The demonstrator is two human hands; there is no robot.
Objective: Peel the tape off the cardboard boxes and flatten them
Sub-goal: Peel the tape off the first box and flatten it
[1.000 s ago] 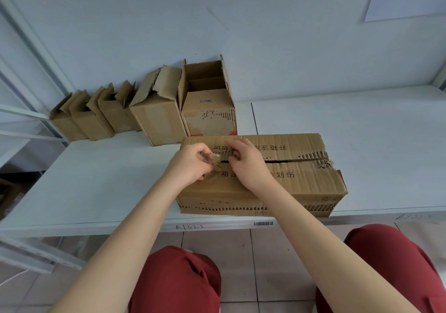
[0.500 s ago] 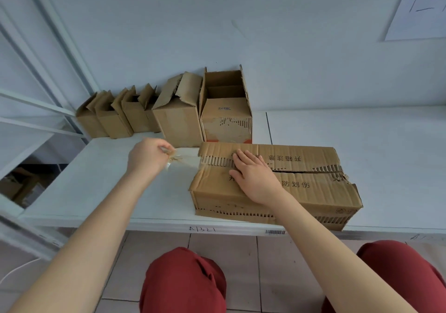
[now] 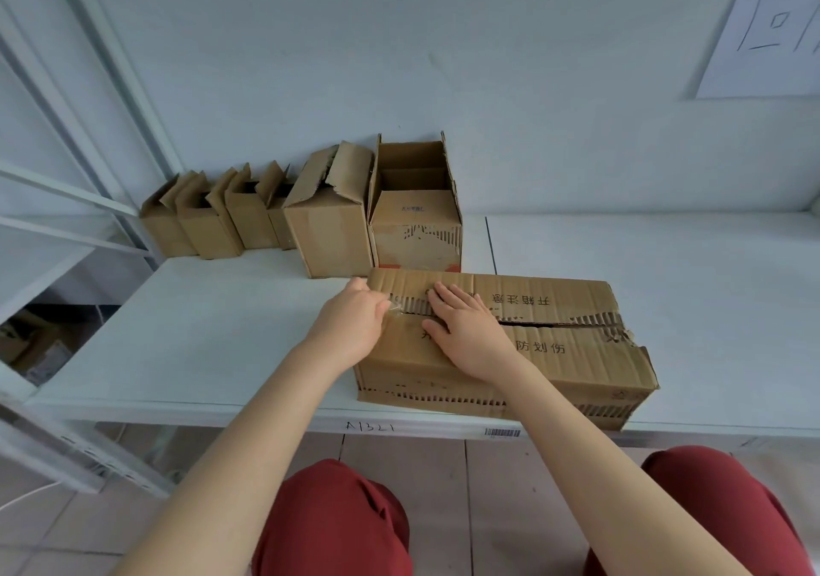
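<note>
A long brown corrugated cardboard box (image 3: 577, 353) is lying on its side near the front edge of the white bench (image 3: 222, 331), its top flaps meeting along a centre seam that is gaping open toward the right end. The right hand (image 3: 470, 335) is resting flat across that seam near the left end, its fingers (image 3: 448, 298) lying straight and slightly spread, pressing the flaps down and pinning the box in place. The left hand (image 3: 350, 327) is sitting at the box's left top corner, its thumb and fingers curling together and pinching what looks like a short strip of clear glossy tape (image 3: 394, 309) that is lifting off the seam; the tape is small and see-through, so how much of it is attached to the cardboard is hard to tell. This is the peeling step on this box, and flattening is not yet begun, since the box is standing at full height. The next move is probably calling for a steady pull on the tape away from the seam and over the left end while the right hand is bracing the box against sliding. Behind, a row of smaller brown cardboard boxes (image 3: 328, 229) with raised flaps is standing against the pale wall (image 3: 532, 87), apparently waiting their turn.
</note>
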